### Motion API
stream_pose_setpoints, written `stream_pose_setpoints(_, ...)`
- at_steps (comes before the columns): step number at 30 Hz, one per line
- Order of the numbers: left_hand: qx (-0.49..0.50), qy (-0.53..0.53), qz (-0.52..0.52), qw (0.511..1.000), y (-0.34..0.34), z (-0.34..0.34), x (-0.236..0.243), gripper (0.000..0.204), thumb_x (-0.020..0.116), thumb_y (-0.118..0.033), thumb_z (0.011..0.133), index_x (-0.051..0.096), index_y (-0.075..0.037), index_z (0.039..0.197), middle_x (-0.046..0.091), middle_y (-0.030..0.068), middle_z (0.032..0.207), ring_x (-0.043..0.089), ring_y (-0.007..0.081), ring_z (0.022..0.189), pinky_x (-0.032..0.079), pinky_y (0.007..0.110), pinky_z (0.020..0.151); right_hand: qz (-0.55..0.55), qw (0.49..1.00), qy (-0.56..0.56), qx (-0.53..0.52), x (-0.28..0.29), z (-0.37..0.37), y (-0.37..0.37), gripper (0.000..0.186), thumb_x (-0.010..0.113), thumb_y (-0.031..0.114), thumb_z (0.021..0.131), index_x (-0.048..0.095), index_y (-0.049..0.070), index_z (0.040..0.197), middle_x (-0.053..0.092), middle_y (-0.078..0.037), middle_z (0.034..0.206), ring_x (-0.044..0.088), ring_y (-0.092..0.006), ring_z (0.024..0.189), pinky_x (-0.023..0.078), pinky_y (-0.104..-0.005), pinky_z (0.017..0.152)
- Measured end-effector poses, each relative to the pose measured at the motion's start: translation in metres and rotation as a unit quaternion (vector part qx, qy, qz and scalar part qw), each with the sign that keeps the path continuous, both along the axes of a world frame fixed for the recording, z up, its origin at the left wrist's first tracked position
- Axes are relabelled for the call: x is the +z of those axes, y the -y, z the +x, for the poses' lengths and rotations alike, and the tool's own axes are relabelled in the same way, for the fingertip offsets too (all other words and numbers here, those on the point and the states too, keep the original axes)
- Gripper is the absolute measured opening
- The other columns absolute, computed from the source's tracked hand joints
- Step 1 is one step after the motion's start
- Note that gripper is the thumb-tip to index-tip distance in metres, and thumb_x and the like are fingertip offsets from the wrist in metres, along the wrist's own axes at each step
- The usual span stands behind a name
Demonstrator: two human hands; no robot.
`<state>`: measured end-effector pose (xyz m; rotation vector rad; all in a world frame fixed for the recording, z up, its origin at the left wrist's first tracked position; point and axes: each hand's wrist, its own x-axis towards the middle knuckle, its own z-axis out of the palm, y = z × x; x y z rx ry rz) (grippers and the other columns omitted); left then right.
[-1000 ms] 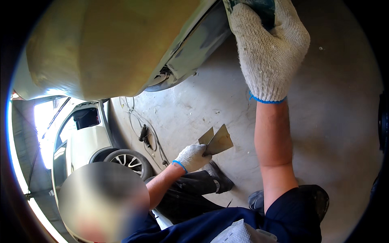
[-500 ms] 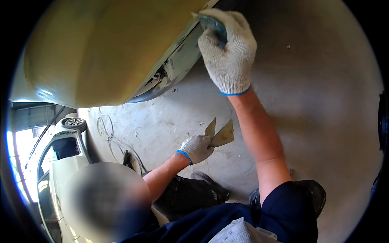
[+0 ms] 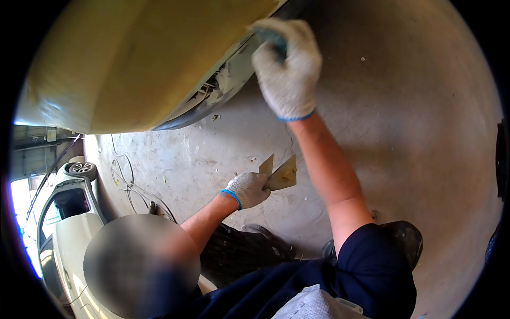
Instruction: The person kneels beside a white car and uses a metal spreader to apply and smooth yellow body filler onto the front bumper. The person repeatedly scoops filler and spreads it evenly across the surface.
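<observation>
Head view: right grip (image 3: 289, 72) clasps a dark teal block (image 3: 278, 47) by the right edge of the yellowish car panel (image 3: 159, 58); left grip (image 3: 247, 190) holds two flat, greyish-tan spreaders (image 3: 279, 181), one smeared yellow, above the floor (image 3: 393, 159).

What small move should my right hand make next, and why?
Perhaps slide the teal hand tool along the edge of the yellowish car panel: your right hand grips it beside that edge, though blur hides whether they touch, while your left hand holds two flat spreaders clear of the panel.
</observation>
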<state>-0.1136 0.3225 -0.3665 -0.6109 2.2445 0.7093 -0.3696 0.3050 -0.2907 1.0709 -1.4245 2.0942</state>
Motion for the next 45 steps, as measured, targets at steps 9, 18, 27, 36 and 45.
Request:
stream_pose_setpoints(9, 0.013, -0.004, -0.001, 1.0, -0.006, -0.006, 0.003, 0.036, 0.063, -0.033, 0.09, 0.066, 0.002, 0.097, 0.071, 0.0278, 0.093, 0.068, 0.0468, 0.093, 0.053, 0.054, 0.083, -0.048, 0.997, 0.063, 0.006, -0.001, -0.035, 0.003, 0.028, 0.07, -0.002, 0.079, 0.077, 0.007, 0.104, 0.068, -0.009, 0.088, 0.067, -0.0232, 0.079, 0.057, -0.0347, 0.073)
stream_pose_setpoints(18, 0.0, -0.009, 0.0, 1.0, -0.006, -0.004, -0.012, 0.033, 0.06, -0.03, 0.09, 0.068, 0.001, 0.1, 0.072, 0.0268, 0.097, 0.069, 0.0464, 0.095, 0.054, 0.055, 0.085, 0.007, 0.997, 0.036, 0.063, -0.01, 0.063, 0.011, 0.036, 0.07, 0.001, 0.069, 0.073, 0.01, 0.104, 0.064, -0.009, 0.089, 0.063, -0.0301, 0.089, 0.055, -0.0439, 0.077)
stream_pose_setpoints(27, -0.007, 0.02, -0.018, 1.0, -0.01, -0.01, 0.008, 0.033, 0.059, -0.03, 0.091, 0.07, 0.0, 0.101, 0.073, 0.027, 0.098, 0.07, 0.0457, 0.097, 0.056, 0.054, 0.087, -0.045, 0.997, 0.058, 0.018, -0.012, -0.008, 0.008, 0.031, 0.067, -0.003, 0.077, 0.075, 0.008, 0.104, 0.067, -0.01, 0.089, 0.065, -0.0244, 0.083, 0.055, -0.0373, 0.072)
stream_pose_setpoints(36, 0.006, 0.007, 0.022, 1.0, -0.005, 0.005, -0.006, 0.032, 0.06, -0.03, 0.09, 0.069, -0.001, 0.101, 0.073, 0.0265, 0.099, 0.07, 0.0455, 0.098, 0.055, 0.054, 0.087, 0.021, 0.998, 0.012, 0.062, -0.013, 0.079, 0.014, 0.041, 0.073, 0.003, 0.068, 0.073, 0.013, 0.108, 0.065, -0.01, 0.091, 0.065, -0.0321, 0.09, 0.056, -0.0438, 0.081)
stream_pose_setpoints(45, -0.007, 0.043, 0.001, 0.999, -0.008, -0.006, 0.019, 0.037, 0.061, -0.033, 0.091, 0.067, 0.002, 0.103, 0.072, 0.0276, 0.097, 0.069, 0.0457, 0.096, 0.054, 0.054, 0.086, -0.025, 0.985, 0.162, 0.059, -0.017, -0.014, 0.003, 0.027, 0.068, -0.002, 0.08, 0.075, 0.01, 0.103, 0.069, -0.005, 0.09, 0.063, -0.0204, 0.082, 0.055, -0.0361, 0.072)
